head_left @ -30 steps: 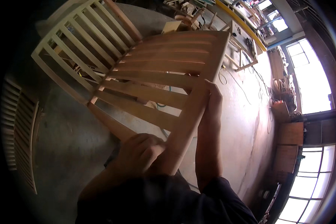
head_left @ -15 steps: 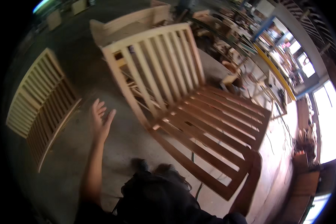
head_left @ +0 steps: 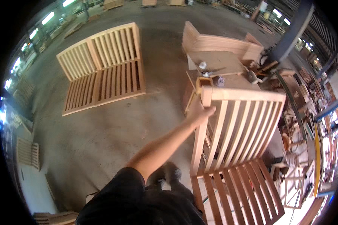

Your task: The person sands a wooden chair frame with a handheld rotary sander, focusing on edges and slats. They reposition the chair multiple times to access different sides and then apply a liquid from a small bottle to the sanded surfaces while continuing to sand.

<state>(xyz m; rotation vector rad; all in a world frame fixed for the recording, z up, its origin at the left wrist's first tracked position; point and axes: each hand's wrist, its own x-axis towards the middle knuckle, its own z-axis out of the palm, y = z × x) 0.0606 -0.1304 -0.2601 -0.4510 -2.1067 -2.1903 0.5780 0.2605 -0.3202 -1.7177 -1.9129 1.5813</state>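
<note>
The left hand holds the post at the left side of a wooden chair frame, close to the top corner. Its thumb lies on the near side of the wood, and the other fingers are mostly hidden. The right hand is out of sight, so I cannot tell if it holds anything. The chair frame stands in front of the person, a bit to the right. It has a tall back made of pale slats and a seat made of darker brown slats, and the seat reaches down to the bottom edge of the view. The left arm is bare up to a black sleeve. The person's feet are on the gray floor, just left of the chair frame. Behind the back of the frame is a low surface with a small white thing and other little things on it. Curved pale boards stand along its far side. To the left, well apart, a wider slatted bench frame sits on the floor. A thick gray pole leans across the far right, and bright lights shine far away at the upper left.
</note>
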